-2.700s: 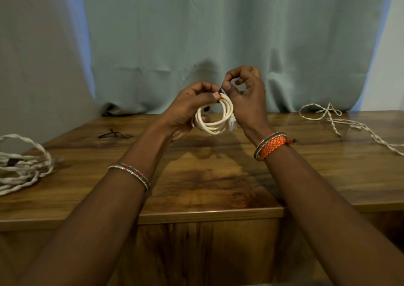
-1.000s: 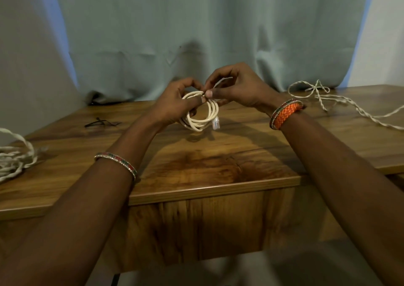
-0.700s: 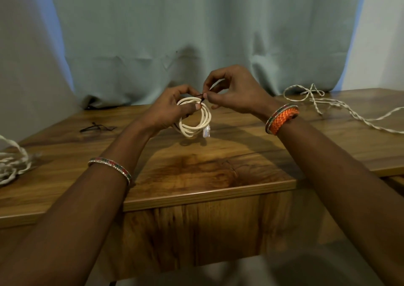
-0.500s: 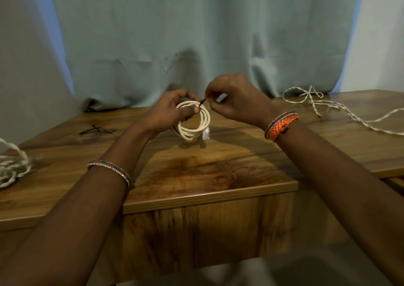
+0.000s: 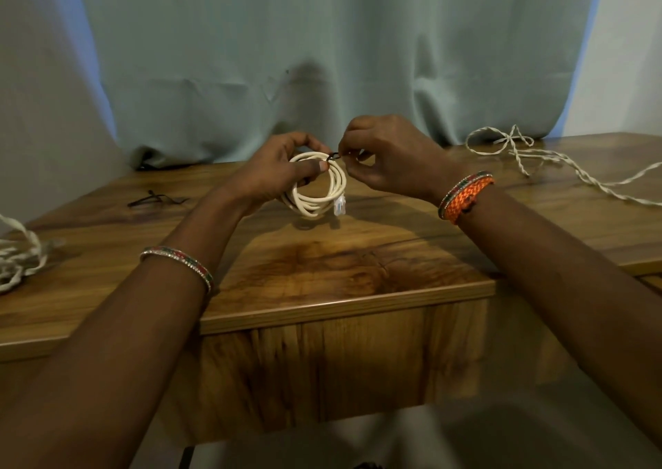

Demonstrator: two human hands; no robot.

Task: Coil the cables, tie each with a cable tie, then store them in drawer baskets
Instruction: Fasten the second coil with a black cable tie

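Observation:
A cream cable coil (image 5: pixel 318 201) with a clear plug (image 5: pixel 339 206) hangs just above the wooden table (image 5: pixel 358 264). My left hand (image 5: pixel 276 176) grips the coil's top left, thumb pressed on the strands. My right hand (image 5: pixel 388 157) pinches the end of a thin black cable tie (image 5: pixel 334 155) that wraps the coil at its top. Only a short piece of the tie shows between the fingers.
Spare black cable ties (image 5: pixel 156 198) lie at the back left. A twisted white cable (image 5: pixel 18 260) is heaped at the left edge, and another twisted white cable (image 5: pixel 537 162) trails across the back right. A grey curtain (image 5: pixel 322 56) hangs behind the table.
The coil and both hands have sunk lower toward the table. My right hand shifted from working above the coil to pinching the black tie at the coil's top right.

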